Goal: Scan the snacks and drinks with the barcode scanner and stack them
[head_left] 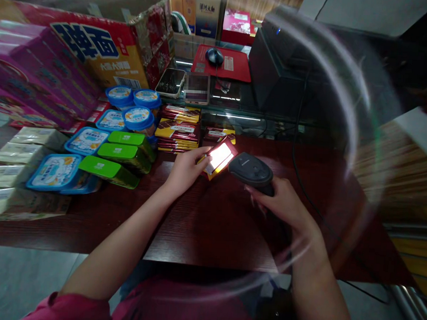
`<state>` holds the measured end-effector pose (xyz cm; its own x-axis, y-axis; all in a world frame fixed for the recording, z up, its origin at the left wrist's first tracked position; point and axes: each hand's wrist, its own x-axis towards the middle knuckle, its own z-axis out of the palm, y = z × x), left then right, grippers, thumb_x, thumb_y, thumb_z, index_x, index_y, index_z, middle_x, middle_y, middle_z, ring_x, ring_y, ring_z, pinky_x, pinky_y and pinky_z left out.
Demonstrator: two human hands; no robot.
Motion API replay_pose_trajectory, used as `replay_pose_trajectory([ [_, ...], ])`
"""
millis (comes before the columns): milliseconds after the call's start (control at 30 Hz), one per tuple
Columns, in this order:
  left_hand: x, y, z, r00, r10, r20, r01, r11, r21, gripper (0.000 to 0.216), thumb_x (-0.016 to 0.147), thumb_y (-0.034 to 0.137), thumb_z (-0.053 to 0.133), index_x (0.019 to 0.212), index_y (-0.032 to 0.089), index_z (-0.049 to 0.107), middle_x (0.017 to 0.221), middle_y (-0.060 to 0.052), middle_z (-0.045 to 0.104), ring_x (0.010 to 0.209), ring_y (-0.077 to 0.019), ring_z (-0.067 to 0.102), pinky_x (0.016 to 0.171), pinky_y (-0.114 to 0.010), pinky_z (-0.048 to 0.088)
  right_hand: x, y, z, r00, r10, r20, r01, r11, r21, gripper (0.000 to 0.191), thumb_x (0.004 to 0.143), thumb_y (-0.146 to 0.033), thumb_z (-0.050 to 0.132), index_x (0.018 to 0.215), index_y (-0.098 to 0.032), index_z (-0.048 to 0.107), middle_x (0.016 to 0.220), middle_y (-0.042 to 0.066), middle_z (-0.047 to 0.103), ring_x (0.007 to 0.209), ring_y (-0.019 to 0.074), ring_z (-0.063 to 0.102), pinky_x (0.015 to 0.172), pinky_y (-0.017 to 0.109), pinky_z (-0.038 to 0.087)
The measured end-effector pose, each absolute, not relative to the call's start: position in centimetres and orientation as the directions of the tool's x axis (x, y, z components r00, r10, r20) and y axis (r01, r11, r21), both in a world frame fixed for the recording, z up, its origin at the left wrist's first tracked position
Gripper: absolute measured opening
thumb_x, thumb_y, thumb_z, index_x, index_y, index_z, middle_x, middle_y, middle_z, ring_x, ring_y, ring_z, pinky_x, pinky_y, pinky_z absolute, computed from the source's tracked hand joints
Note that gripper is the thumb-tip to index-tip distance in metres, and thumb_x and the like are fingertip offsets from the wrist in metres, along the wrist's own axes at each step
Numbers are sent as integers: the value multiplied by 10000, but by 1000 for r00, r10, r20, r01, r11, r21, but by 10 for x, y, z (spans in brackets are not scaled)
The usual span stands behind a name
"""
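Observation:
My left hand [189, 170] grips a red and yellow chocolate bar [218, 161] by its left end, just above the brown table. Bright light from the scanner whitens most of its face. In my right hand [281, 199] is a black barcode scanner [251, 170], its head tilted toward the bar and a short gap apart from it. Behind my left hand lie stacked chocolate bars [179, 129] in the same wrapping, with a smaller stack [220, 134] to their right.
Left of my hand stand green-lidded packs [124, 151], blue-lidded tubs [89, 140] and pale wrapped packs [26, 145]. Purple boxes [42, 74] and a large carton [108, 44] rise behind. Two phones, a mouse [214, 56] and a dark machine [279, 63] occupy the back. A cable [299, 169] runs along the right.

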<state>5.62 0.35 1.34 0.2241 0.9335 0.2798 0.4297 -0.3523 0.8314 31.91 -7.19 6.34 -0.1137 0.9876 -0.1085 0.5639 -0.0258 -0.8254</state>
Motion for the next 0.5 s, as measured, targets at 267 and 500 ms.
replay_pose_trajectory([
  [267,55,-2,18,243,933,265,339,-338,878,496,955,193,643,1447,254,636,1400,-55,750,927,-142,754,853,-264,572,324,-70,57,-107,985,-138,522,-63,-851,354,835,-559,771,831,-217,678,565,19,692,410,183,596,430,297,463],
  [500,56,-1,15,234,946,224,298,-289,910,506,961,244,682,1459,220,595,921,-2,810,863,-168,776,810,-265,562,323,-70,62,-120,987,-111,499,-37,-866,370,807,-557,816,780,-219,668,512,0,645,417,181,573,441,296,462],
])
